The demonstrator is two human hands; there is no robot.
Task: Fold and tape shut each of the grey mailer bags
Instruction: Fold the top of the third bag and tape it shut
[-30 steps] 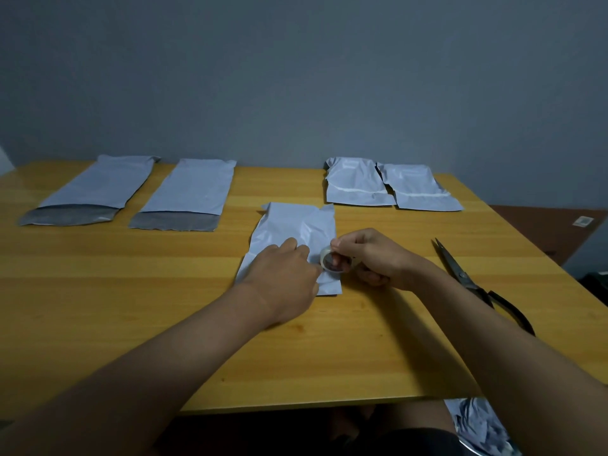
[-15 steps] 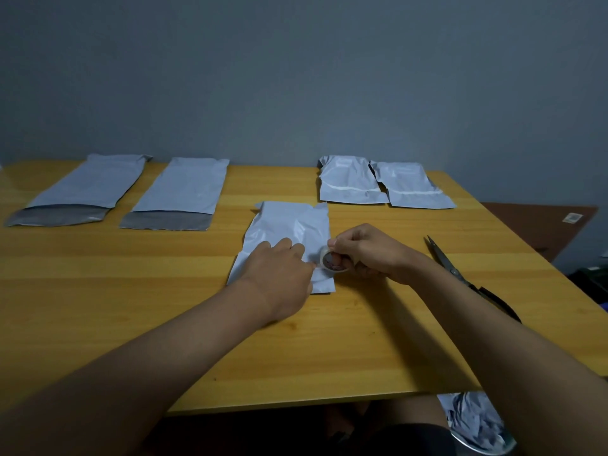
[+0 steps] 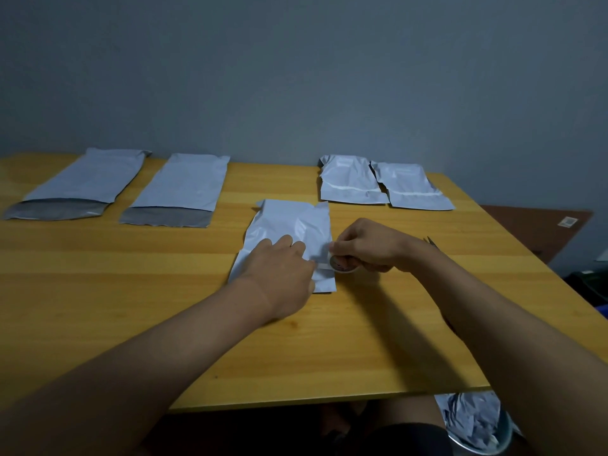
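A crumpled, folded grey mailer bag (image 3: 289,225) lies in the middle of the wooden table (image 3: 131,291). My left hand (image 3: 279,271) presses flat on the bag's near part. My right hand (image 3: 365,245) grips a small roll of clear tape (image 3: 342,265) at the bag's right edge, with a short strip reaching onto the bag. Two unfolded bags with open dark flaps lie at the back left, the outer bag (image 3: 85,182) and the inner bag (image 3: 181,189). Two folded bags (image 3: 348,179) (image 3: 411,189) lie at the back right.
Scissors (image 3: 431,242) lie on the table behind my right wrist, mostly hidden by it. A bin (image 3: 477,422) with crumpled grey plastic stands on the floor below the table's near right edge. A grey wall runs behind the table.
My right hand has drawn the tape roll slightly right off the bag's edge, pulling out a short strip. My left hand stays pressed on the bag.
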